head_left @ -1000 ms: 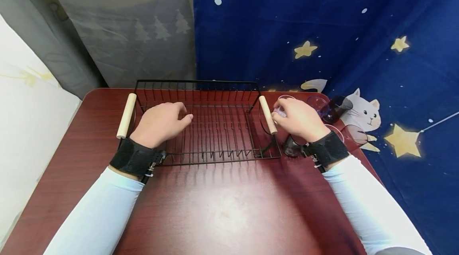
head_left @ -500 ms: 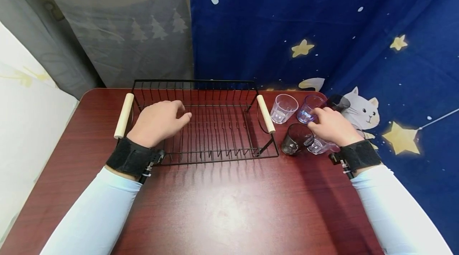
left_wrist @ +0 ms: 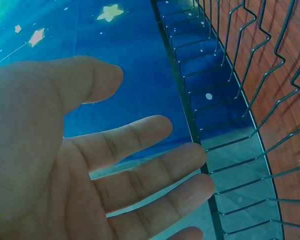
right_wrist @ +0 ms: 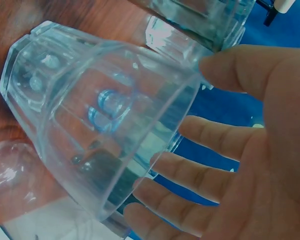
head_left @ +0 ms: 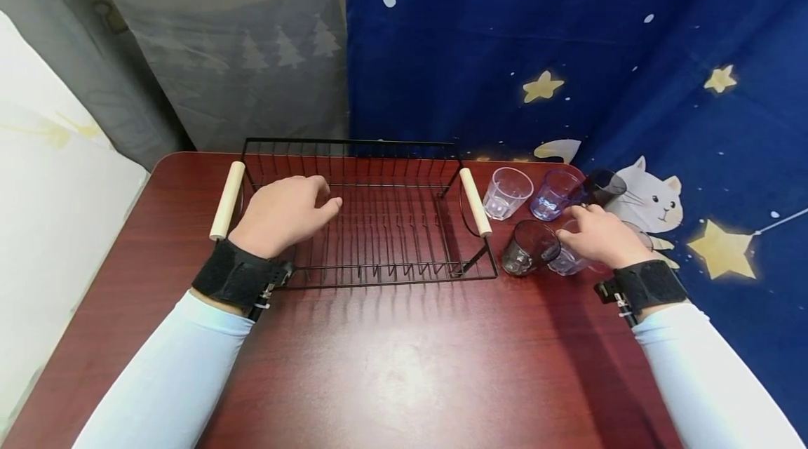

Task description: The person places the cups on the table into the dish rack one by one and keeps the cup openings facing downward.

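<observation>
My left hand [head_left: 284, 214] hovers over the left part of a black wire dish rack [head_left: 391, 283], its fingers loosely bent and holding nothing. In the left wrist view its fingertips [left_wrist: 192, 155] overlap the rack's rim bar. On the right, my right hand [head_left: 602, 235] is over a clear drinking glass [right_wrist: 115, 110], which it partly hides in the head view. The right wrist view has the thumb right at the glass's rim, with the other fingers [right_wrist: 200, 172] loosely extended along the mouth. A dark tinted glass [head_left: 529, 249] stands just left of that hand.
Behind stand a clear glass [head_left: 508, 189], a blue-tinted glass [head_left: 555, 195] and another dark glass [head_left: 604, 186]. The rack's right wooden handle [head_left: 475, 202] is close to them. A blue curtain [head_left: 454, 49] hangs behind the reddish-brown table [head_left: 353, 365].
My right hand has moved right, from beside the rack's right handle to the clear glass, uncovering the glasses behind. My left hand has stayed over the rack.
</observation>
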A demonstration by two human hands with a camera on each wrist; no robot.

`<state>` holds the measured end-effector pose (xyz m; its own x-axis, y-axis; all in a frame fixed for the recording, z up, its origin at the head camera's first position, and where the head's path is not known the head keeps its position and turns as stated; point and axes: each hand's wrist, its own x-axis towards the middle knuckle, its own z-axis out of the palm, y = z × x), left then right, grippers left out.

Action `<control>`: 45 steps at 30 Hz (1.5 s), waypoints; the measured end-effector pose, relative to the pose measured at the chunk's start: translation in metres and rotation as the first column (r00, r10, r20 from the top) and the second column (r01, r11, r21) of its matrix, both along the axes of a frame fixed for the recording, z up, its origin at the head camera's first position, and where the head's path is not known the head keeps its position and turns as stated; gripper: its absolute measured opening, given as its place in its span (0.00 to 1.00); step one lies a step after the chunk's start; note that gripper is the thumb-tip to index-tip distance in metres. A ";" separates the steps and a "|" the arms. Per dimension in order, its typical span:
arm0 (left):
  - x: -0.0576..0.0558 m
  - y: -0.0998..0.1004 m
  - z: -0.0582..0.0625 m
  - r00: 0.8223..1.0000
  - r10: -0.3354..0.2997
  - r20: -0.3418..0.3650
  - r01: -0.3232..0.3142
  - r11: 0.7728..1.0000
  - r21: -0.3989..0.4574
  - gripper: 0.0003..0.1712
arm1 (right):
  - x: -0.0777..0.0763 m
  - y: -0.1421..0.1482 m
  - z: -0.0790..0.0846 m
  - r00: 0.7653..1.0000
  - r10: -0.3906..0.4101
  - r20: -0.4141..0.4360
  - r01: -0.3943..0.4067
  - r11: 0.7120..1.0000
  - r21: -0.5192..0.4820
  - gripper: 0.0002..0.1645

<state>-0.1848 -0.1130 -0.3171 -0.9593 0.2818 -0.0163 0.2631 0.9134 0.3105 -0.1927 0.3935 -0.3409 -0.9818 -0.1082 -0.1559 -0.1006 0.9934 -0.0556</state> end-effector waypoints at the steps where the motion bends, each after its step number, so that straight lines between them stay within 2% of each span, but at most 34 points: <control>1: 0.000 0.001 0.000 1.000 -0.001 -0.001 0.001 1.000 -0.001 0.25 | 0.001 0.001 -0.001 1.000 0.003 -0.002 -0.003 1.000 0.002 0.34; 9: 0.001 0.002 0.002 1.000 0.009 -0.005 -0.009 1.000 0.002 0.25 | 0.001 0.008 -0.005 0.997 0.082 -0.013 -0.081 0.996 0.041 0.32; 20: 0.003 -0.001 0.005 1.000 0.010 -0.008 -0.010 1.000 0.000 0.25 | 0.001 0.008 -0.011 0.987 0.163 0.011 -0.164 0.984 0.075 0.40; 27: 0.004 0.001 0.006 1.000 0.007 -0.005 -0.007 1.000 0.003 0.25 | 0.001 0.012 -0.018 0.974 0.224 -0.031 -0.222 0.973 0.060 0.42; 32: 0.005 0.000 0.006 1.000 0.011 0.003 -0.011 1.000 0.002 0.26 | 0.001 0.013 -0.018 0.969 0.237 -0.062 -0.234 0.971 0.051 0.40; 39: 0.005 0.000 0.006 1.000 0.008 -0.003 -0.008 1.000 -0.006 0.26 | 0.004 0.014 -0.007 0.973 0.221 -0.067 -0.220 0.975 0.032 0.39; 45: 0.005 0.000 0.007 1.000 0.004 -0.005 -0.004 1.000 -0.005 0.26 | 0.006 0.015 0.016 0.967 0.216 -0.135 -0.210 0.976 0.056 0.38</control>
